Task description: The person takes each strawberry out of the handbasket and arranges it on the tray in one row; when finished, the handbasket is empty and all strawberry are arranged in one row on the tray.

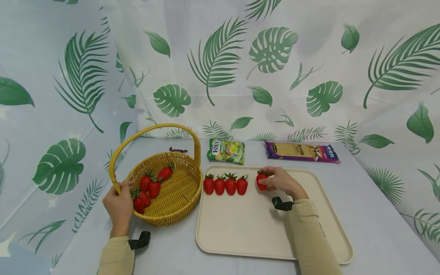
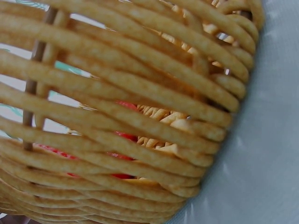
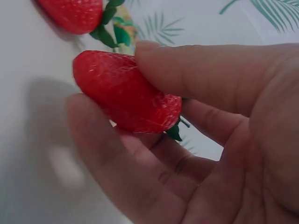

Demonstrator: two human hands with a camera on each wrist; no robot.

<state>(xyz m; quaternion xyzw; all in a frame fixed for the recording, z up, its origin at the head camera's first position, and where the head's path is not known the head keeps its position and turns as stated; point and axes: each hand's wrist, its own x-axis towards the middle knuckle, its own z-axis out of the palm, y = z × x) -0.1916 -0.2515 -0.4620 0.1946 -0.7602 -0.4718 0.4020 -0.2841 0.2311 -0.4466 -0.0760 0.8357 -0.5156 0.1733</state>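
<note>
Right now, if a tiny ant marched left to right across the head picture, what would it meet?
Yellow basket, gripped by the left hand → row of four strawberries → single strawberry held by the right hand → long purple packet farther back.

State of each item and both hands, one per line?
Left hand: gripping basket
Right hand: pinching strawberry
Held strawberry: over tray
Basket: handle up, strawberries inside
Four strawberries: lined up on tray
Tray: lying flat
Green packet: lying flat
Purple packet: lying flat
Small wrapper: partly hidden behind basket
</note>
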